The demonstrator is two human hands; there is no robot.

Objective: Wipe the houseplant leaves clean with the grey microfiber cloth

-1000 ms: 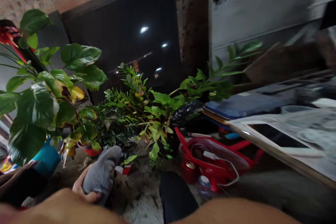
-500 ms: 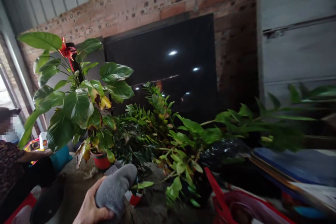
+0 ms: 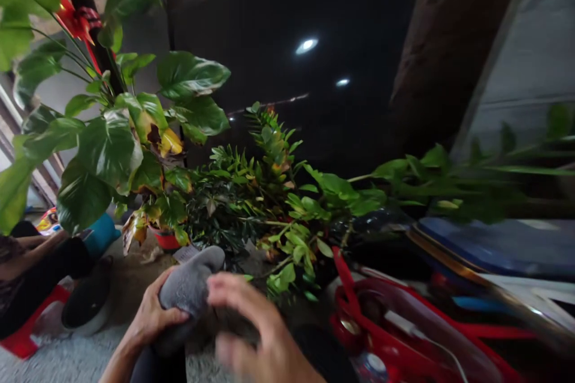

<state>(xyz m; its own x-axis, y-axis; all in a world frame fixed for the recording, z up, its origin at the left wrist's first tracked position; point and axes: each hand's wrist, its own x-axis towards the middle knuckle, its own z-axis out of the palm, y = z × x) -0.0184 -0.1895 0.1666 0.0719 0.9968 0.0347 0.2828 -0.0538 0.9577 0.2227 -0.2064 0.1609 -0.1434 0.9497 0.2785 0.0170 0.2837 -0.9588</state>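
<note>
A soft grey fuzzy item (image 3: 184, 287), rounded and curved at its far end, is in my left hand (image 3: 155, 308). The thumb lies across its near side and the fingers wrap round the left. It looks a little like a slipper, though its kind is not clear. My right hand (image 3: 265, 329) is beside it on the right, blurred, with thumb and fingers apart and nothing between them. Its fingertips overlap the item's right edge in view; whether they touch I cannot tell. Just behind the item is a pale printed card or tag (image 3: 185, 252).
Potted plants fill the middle, one in a red pot (image 3: 166, 239). A red basket (image 3: 348, 305) with a white cable stands at right, near stacked blue-edged boards (image 3: 494, 245). At left, another person's leg (image 3: 63, 263) is near a red stool (image 3: 27, 335) and dark bucket (image 3: 85, 311).
My view has tilted down and come closer. My right hand has come into view from below, up to the grey item, which my left hand still holds.
</note>
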